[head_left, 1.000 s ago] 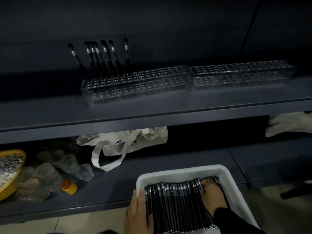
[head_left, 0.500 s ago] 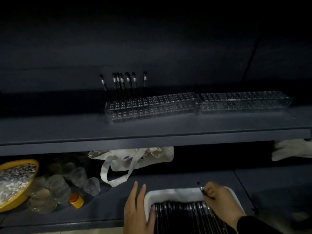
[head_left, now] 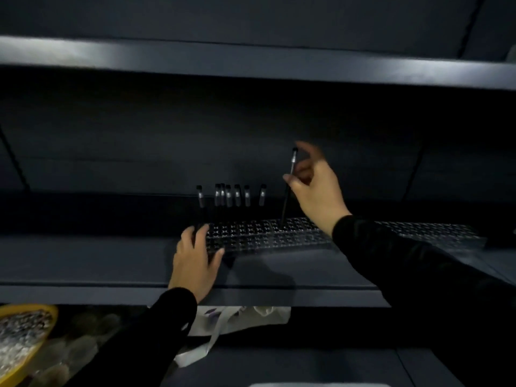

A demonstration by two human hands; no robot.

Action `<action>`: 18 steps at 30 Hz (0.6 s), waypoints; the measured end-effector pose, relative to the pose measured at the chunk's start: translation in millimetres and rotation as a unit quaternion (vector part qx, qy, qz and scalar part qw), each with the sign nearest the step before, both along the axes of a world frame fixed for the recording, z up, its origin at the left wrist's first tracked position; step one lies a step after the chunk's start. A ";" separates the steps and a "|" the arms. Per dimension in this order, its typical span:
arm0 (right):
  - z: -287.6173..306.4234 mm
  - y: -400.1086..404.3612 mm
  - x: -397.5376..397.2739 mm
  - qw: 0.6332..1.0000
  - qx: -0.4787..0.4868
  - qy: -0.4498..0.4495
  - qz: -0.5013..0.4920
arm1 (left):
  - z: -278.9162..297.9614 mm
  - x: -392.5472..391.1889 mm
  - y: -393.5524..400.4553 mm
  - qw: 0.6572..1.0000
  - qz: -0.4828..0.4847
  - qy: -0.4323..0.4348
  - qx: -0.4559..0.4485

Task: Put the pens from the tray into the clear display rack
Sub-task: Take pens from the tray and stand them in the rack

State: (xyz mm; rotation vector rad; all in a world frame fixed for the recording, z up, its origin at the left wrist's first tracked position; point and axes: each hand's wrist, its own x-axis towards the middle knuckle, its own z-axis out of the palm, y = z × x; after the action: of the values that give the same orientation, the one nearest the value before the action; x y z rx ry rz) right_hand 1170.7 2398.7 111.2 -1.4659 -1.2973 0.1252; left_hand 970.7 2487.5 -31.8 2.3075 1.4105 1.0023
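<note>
— What's on the middle shelf (head_left: 111, 263)?
— Two clear display racks (head_left: 279, 236) end to end, with pens (head_left: 229, 195) standing in the left one.
— And the lower shelf (head_left: 307, 367)?
— A white cloth bag (head_left: 240, 317) and a yellow bowl (head_left: 28, 339) (far left, partly cropped).

I see the rack (head_left: 268, 236) on the shelf (head_left: 111, 261); standing pens (head_left: 237, 195) in its left end, a bag (head_left: 237, 317) below.
</note>
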 end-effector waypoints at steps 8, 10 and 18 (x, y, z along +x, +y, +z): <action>-27.2 54.2 3.4 1.000 0.023 -0.017 -0.006 | -8.1 -1.5 4.6 0.999 -0.021 -0.010 -0.029; -32.8 61.1 3.7 1.000 0.022 -0.015 -0.005 | -9.0 -1.6 4.6 0.999 -0.017 -0.014 -0.032; -64.2 63.9 11.8 0.991 -0.109 -0.060 0.047 | -12.7 -4.9 8.9 0.999 -0.022 -0.015 -0.021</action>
State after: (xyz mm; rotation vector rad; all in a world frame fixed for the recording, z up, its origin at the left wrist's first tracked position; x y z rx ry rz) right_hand 1182.5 2462.6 47.0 -1.6165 -1.4883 0.2509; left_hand 965.8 2496.4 -44.5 2.2740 1.3511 0.9806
